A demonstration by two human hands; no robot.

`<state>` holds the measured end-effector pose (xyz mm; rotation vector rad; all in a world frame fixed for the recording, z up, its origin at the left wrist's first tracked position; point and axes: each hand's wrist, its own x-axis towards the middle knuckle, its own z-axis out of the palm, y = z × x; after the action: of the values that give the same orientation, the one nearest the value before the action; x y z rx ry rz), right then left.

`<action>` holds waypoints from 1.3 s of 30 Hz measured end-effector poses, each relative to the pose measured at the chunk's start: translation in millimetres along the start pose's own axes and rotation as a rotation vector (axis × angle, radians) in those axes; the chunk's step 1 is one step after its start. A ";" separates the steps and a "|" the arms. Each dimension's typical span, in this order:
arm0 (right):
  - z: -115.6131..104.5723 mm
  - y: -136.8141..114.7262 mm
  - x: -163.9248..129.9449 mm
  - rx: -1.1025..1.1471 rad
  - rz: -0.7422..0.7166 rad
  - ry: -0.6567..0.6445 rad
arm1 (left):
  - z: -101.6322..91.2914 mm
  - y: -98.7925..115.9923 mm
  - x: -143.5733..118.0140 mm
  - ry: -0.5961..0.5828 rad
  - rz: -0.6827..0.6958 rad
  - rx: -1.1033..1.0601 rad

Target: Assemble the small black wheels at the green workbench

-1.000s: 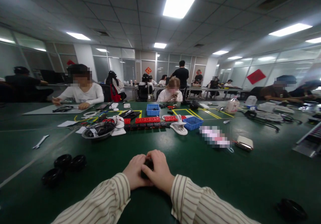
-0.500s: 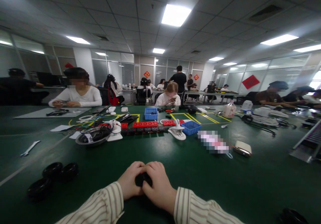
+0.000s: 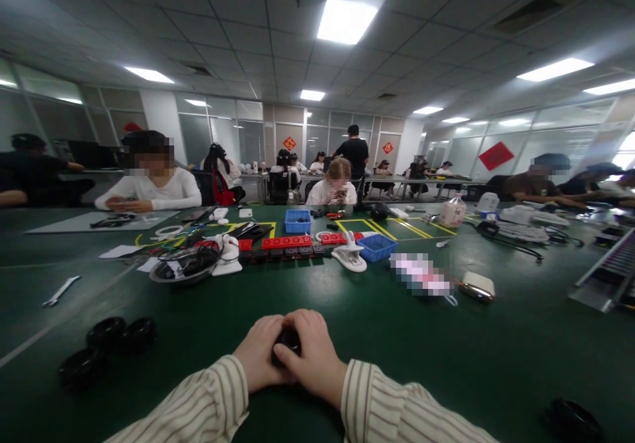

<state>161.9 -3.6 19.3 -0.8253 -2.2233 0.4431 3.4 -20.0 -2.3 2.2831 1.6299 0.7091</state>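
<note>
My left hand and my right hand are pressed together low in the middle of the view, just above the green table. Both close around a small black part, of which only a sliver shows between the fingers. Its shape is hidden. Striped sleeves cover both forearms. Three black round parts lie on the table to the left of my hands. Another black round part sits at the lower right edge.
Beyond my hands lie a metal bowl of cables, red blocks, two blue bins, a white clip, a wrench and a small white case. Several people sit at the far side and at other tables.
My hands stay clasped on the black part and have hardly shifted. The view has tilted slightly, so everything sits a little higher than half a second ago.
</note>
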 end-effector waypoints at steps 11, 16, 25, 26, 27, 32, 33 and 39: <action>-0.1 -9.3 -3.7 -0.057 0.027 -0.028 | -6.6 16.2 -0.4 0.038 -0.006 0.016; -2.9 -6.9 -3.2 0.024 -0.131 -0.076 | -3.8 4.0 2.2 -0.028 0.094 -0.158; -8.2 -9.9 -2.9 0.134 -0.164 0.005 | -2.1 -2.9 2.3 -0.037 0.155 -0.171; -7.3 -9.2 -2.7 0.122 -0.140 0.025 | -1.7 -2.5 2.0 -0.028 0.151 -0.154; -6.2 -8.2 -2.6 0.101 -0.109 0.039 | -1.3 -2.0 1.7 -0.019 0.140 -0.127; -0.1 -3.9 -1.8 -0.022 0.069 0.035 | 0.8 4.8 -1.0 0.028 0.039 0.034; 0.7 -3.8 -1.6 -0.039 0.083 0.026 | 0.8 7.0 -1.7 0.034 0.029 0.048; 0.7 -6.9 -1.1 -0.020 0.013 -0.007 | -2.0 15.5 -3.1 0.054 0.026 0.013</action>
<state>159.0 -9.5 21.9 -0.8499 -2.2330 0.4310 14.2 -28.3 5.9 2.3172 1.6356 0.7753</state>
